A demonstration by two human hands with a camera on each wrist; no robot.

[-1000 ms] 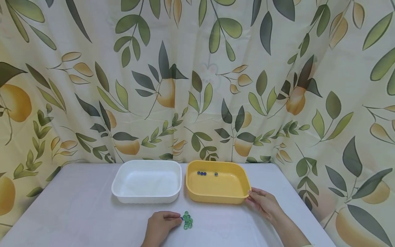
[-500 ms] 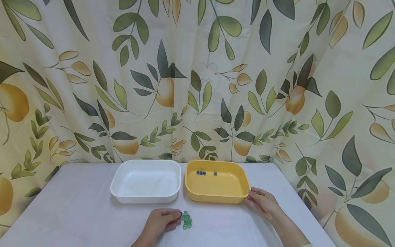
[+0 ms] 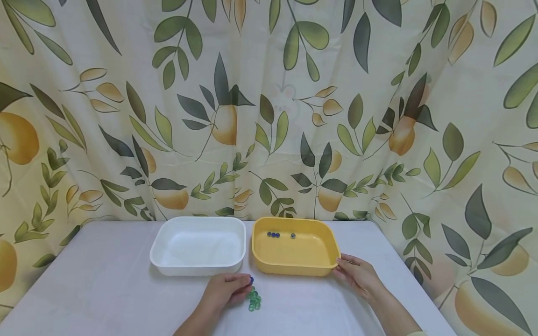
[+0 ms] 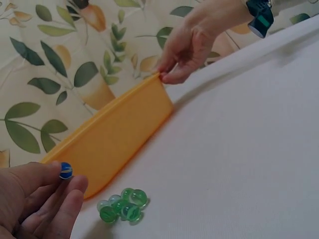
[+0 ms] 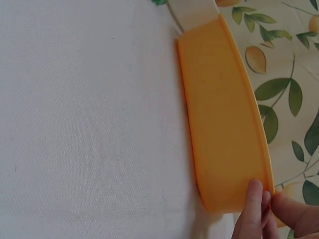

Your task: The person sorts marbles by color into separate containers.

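Note:
A blue marble [image 4: 66,171] with a pale swirl is pinched between the thumb and fingertips of my left hand [image 3: 227,289]. The hand is raised just behind a cluster of green glass marbles [image 3: 254,299] on the table, in front of the gap between two trays. My right hand [image 3: 359,276] grips the near right corner of the yellow tray [image 3: 294,269], thumb over the rim and fingers against the outer wall, as the right wrist view shows. Inside that tray lie several dark blue marbles [image 3: 273,235], most of them in a short row, one apart.
A white tray [image 3: 197,270] stands to the left of the yellow one, with a narrow gap between them. Both rest on a white-covered table [image 3: 105,289]. A leaf-and-fruit patterned curtain [image 3: 269,163] hangs right behind the table.
My left hand has picked the blue marble from beside the green cluster and lifted it up and slightly right, toward the trays. The right hand keeps its grip on the yellow tray.

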